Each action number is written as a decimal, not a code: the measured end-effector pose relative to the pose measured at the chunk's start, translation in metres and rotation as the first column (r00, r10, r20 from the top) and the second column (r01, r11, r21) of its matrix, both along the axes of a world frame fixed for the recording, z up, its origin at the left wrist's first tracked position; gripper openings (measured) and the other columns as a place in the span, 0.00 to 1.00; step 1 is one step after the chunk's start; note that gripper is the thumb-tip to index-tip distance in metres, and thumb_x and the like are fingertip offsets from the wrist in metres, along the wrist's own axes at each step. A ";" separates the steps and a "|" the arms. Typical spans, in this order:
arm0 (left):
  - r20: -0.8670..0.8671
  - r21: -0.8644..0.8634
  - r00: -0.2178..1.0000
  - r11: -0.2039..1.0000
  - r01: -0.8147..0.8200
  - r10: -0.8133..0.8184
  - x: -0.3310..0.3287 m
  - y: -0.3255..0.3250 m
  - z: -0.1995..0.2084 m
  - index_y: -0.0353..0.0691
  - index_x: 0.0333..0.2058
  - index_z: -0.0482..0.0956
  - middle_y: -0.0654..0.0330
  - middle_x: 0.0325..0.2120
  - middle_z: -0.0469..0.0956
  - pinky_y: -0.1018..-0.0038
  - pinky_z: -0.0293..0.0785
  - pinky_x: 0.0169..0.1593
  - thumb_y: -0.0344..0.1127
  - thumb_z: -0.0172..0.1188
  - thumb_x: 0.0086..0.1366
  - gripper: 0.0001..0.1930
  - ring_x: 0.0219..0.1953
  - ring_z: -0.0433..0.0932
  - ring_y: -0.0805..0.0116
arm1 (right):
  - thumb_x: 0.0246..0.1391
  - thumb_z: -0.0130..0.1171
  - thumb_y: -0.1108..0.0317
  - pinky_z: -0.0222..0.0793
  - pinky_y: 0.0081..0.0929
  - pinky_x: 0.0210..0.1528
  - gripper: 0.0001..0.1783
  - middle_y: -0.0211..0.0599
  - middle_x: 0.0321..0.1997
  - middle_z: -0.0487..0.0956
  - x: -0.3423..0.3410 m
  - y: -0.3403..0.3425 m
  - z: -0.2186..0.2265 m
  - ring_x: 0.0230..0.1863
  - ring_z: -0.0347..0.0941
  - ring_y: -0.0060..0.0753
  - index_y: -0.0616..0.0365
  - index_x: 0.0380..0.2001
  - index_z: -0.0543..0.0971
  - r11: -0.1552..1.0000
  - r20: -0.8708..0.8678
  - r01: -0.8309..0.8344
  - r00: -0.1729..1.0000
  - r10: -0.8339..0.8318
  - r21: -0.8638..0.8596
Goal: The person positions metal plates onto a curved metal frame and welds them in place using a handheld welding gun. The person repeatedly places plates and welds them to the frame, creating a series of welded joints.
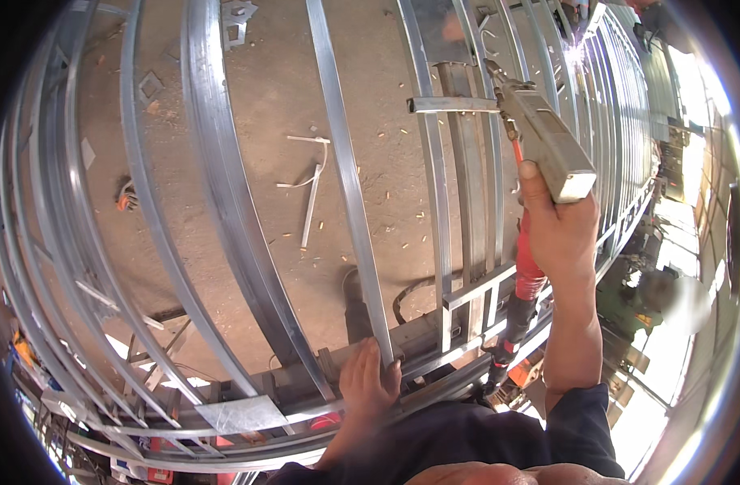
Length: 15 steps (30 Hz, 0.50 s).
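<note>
Right hand [560, 222] — grasping a boxy metal tool [543, 133] over the right side of the frame [218, 145]. Left hand [370, 380] — at its near edge, grip indeterminable. Hazard: a knock from the tool could shift the short crosspiece [455, 105] across the bars [437, 202].

Bars [216, 137] run side by side away from the viewer, above the floor [289, 81]. The left hand [366, 381] is at a middle bar's [349, 178] near end; farther right, the right hand [565, 230] holds a tool [545, 136]. A plate [244, 414] lies left of the left hand.
</note>
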<state>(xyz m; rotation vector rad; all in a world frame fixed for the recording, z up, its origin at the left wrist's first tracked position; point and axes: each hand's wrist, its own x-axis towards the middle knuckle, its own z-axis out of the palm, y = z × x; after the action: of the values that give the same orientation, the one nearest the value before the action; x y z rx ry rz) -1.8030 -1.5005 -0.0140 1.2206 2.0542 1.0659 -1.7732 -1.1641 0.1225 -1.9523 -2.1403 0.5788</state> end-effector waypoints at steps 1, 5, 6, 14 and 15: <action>0.032 -0.001 0.999 1.000 0.010 -0.010 -0.002 -0.002 0.000 0.28 0.60 0.71 0.43 0.52 0.80 0.54 0.78 0.54 0.32 0.68 0.58 0.32 0.51 0.82 0.42 | 0.65 0.64 0.59 0.73 0.31 0.30 0.19 0.33 0.25 0.81 -0.011 -0.002 0.004 0.26 0.78 0.27 0.60 0.53 0.79 0.996 -0.022 0.065 0.998 -0.067 -0.066; 0.123 0.127 0.991 0.991 0.043 -0.059 -0.009 -0.014 -0.005 0.33 0.56 0.73 0.45 0.48 0.82 0.56 0.84 0.48 0.33 0.69 0.58 0.28 0.48 0.85 0.46 | 0.66 0.63 0.60 0.67 0.25 0.25 0.16 0.26 0.22 0.78 -0.005 -0.003 -0.012 0.20 0.70 0.17 0.60 0.50 0.81 0.998 -0.013 0.055 0.998 -0.055 0.007; 0.175 0.155 0.982 0.987 0.051 -0.078 -0.010 -0.017 -0.007 0.33 0.56 0.73 0.46 0.48 0.82 0.56 0.84 0.47 0.33 0.69 0.57 0.28 0.48 0.85 0.47 | 0.66 0.63 0.60 0.67 0.25 0.25 0.16 0.26 0.23 0.77 -0.005 -0.005 -0.016 0.20 0.70 0.17 0.60 0.50 0.81 0.999 -0.022 0.034 0.999 -0.033 0.038; 0.376 0.207 0.912 0.974 0.091 -0.165 -0.021 -0.023 -0.007 0.33 0.60 0.71 0.46 0.46 0.84 0.57 0.85 0.44 0.30 0.71 0.55 0.33 0.46 0.86 0.48 | 0.67 0.65 0.60 0.78 0.23 0.36 0.21 0.33 0.40 0.82 0.001 -0.002 -0.041 0.36 0.78 0.20 0.65 0.53 0.78 0.991 0.110 -0.066 0.993 0.053 0.116; 0.387 0.218 0.906 0.972 0.090 -0.171 -0.020 -0.025 -0.009 0.32 0.61 0.71 0.46 0.47 0.83 0.57 0.85 0.44 0.30 0.71 0.55 0.34 0.47 0.86 0.47 | 0.67 0.64 0.59 0.78 0.23 0.37 0.21 0.33 0.42 0.82 0.002 -0.002 -0.043 0.37 0.78 0.20 0.65 0.54 0.78 0.992 0.106 -0.055 0.993 0.043 0.113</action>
<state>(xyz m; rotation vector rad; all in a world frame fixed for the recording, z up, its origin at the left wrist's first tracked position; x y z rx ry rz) -1.8230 -1.5258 -0.0232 1.0999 1.5603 1.3516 -1.7711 -1.1664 0.0795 -1.9121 -2.2344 0.3592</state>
